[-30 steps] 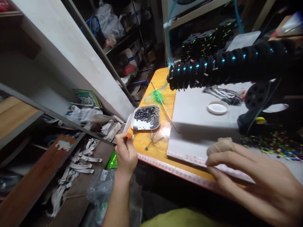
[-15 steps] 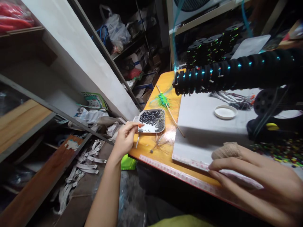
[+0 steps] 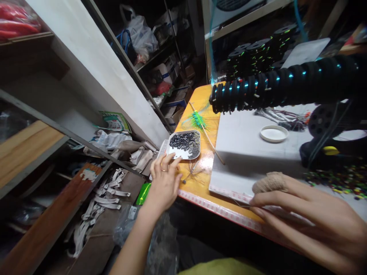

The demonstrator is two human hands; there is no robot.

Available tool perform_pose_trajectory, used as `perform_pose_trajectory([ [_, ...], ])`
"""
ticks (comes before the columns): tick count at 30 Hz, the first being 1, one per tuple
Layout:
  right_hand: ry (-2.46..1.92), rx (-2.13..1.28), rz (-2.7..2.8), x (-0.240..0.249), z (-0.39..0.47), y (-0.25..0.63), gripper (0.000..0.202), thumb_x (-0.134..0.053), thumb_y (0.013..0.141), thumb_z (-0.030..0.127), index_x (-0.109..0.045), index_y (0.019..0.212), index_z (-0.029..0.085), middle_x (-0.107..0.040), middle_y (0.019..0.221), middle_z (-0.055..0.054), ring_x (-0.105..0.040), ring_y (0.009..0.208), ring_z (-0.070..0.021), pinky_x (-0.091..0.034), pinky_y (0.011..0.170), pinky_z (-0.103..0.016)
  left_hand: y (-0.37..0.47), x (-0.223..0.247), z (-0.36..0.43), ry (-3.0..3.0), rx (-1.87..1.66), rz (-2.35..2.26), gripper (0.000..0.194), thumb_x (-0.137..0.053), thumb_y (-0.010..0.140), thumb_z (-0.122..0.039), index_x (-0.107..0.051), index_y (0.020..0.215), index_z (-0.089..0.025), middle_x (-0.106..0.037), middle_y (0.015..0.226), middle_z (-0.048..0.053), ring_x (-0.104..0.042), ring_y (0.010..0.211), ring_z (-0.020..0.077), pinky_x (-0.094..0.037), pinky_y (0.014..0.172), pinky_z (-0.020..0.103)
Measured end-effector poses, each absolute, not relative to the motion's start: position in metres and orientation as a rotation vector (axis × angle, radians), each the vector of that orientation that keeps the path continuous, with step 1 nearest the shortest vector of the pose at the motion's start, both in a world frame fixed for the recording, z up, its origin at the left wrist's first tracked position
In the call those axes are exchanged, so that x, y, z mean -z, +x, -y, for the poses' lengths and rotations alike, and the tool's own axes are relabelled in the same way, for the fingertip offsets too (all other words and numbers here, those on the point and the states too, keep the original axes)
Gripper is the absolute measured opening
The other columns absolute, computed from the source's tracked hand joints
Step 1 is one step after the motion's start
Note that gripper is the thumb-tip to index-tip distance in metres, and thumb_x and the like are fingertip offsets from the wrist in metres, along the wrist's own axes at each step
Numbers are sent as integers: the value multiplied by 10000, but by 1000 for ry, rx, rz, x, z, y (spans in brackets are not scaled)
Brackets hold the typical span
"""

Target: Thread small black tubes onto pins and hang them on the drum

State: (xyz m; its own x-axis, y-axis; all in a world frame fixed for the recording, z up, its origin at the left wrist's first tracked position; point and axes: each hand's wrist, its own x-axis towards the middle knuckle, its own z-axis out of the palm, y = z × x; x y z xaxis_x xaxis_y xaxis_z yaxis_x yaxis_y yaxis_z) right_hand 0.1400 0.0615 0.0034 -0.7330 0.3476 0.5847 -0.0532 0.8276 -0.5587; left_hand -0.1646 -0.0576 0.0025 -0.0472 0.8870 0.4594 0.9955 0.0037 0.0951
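Note:
My left hand (image 3: 164, 181) is palm down at the near edge of a white tray (image 3: 178, 156), its fingers spread; I see nothing held in it. Small dark cylindrical pieces (image 3: 183, 141) and finer grey bits fill much of the tray. On the right, my right hand (image 3: 312, 214) has thumb and fingers pinched together over the table's front edge. A thin dark wire-like piece (image 3: 242, 205) sticks out from its fingertips. Brown tape (image 3: 269, 183) wraps one of its fingers. Several thin wire pieces (image 3: 193, 172) lie just right of my left hand.
A stick with a green bristly bundle (image 3: 197, 120) lies behind the tray. A white board (image 3: 237, 145) carries a round white lid (image 3: 273, 133) and silvery strands (image 3: 282, 117). Above it extends a long black ringed rod (image 3: 272, 86). Coloured beads (image 3: 341, 175) lie at right.
My left hand had a small orange piece pinched at the tray; now its fingers are spread, palm down, and the orange piece is out of sight. My right hand has barely moved.

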Motion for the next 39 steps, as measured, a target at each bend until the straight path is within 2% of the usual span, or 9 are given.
perform_pose_trajectory([
  [4, -211, -738, 2299, -6, -60, 140, 226, -595, 938, 108, -660, 1087, 265, -685, 960, -49, -677, 843, -171, -550, 653, -247, -167, -16, 42, -2185, 253, 1497, 643, -625, 910, 4, -630, 1396, -418, -584, 1462, 50, -323, 1505, 332, -172, 1258, 607],
  [9, -194, -754, 2303, -9, -59, 140, 229, -566, 952, 98, -657, 1085, 260, -689, 956, -59, -682, 833, -168, -553, 659, -238, -170, -30, 13, -2298, 125, 1057, 688, -709, 905, -50, -590, 1426, -483, -635, 1426, -17, -411, 1472, 299, -249, 1252, 543],
  [14, -172, -754, 2258, -14, -59, 137, 195, -565, 955, 122, -666, 1062, 251, -697, 914, -52, -686, 792, -155, -559, 637, -214, -171, -42, 0, -2406, 194, 882, 156, -710, 954, -170, -749, 1051, -285, -764, 1252, -9, -622, 1293, 267, -386, 1192, 498],
  [17, -206, -730, 2206, -16, -58, 138, 190, -604, 942, 124, -686, 1052, 255, -710, 918, -40, -702, 790, -139, -564, 653, -192, -163, -48, 6, -2379, 448, 1015, 121, -708, 942, -114, -715, 965, -232, -811, 1096, 30, -683, 1197, 271, -455, 1116, 510],
  [21, -237, -777, 2143, -18, -59, 142, 207, -659, 917, 131, -730, 1047, 276, -747, 1021, -57, -754, 883, -158, -595, 705, -191, -126, -45, 21, -2279, 1207, 1424, 160, -757, 889, -80, -681, 958, -203, -779, 874, 44, -731, 922, 228, -574, 880, 409],
  [26, -270, -812, 2082, -21, -59, 143, 179, -687, 928, 156, -762, 1033, 281, -761, 1202, -86, -772, 1057, -193, -629, 806, -213, -70, -25, 35, -2105, 1741, 1798, 132, -761, 880, -92, -700, 896, -208, -741, 843, 38, -713, 823, 195, -567, 767, 329],
  [31, -232, -874, 2029, -24, -57, 139, 194, -716, 917, 139, -759, 1050, 273, -802, 1109, -61, -780, 993, -175, -627, 788, -208, -31, -5, 41, -1969, 2150, 1991, 115, -753, 904, -137, -708, 905, -242, -745, 880, 32, -706, 870, 192, -553, 812, 313],
  [35, -234, -902, 2009, -27, -57, 136, 186, -705, 912, 102, -726, 1029, 245, -792, 887, -25, -749, 779, -142, -595, 672, -204, -22, 1, 48, -1730, 2616, 2135, 245, -732, 949, -256, -625, 1161, -315, -737, 1007, 28, -716, 926, 197, -562, 858, 322],
  [39, -245, -826, 2045, -29, -58, 136, 177, -686, 911, 85, -716, 1000, 236, -795, 873, -23, -753, 763, -137, -588, 666, -196, -39, -16, 49, -1918, 2239, 2010, 286, -575, 1029, -393, -671, 1297, -357, -579, 1260, 80, -580, 1204, 265, -459, 1088, 434],
])
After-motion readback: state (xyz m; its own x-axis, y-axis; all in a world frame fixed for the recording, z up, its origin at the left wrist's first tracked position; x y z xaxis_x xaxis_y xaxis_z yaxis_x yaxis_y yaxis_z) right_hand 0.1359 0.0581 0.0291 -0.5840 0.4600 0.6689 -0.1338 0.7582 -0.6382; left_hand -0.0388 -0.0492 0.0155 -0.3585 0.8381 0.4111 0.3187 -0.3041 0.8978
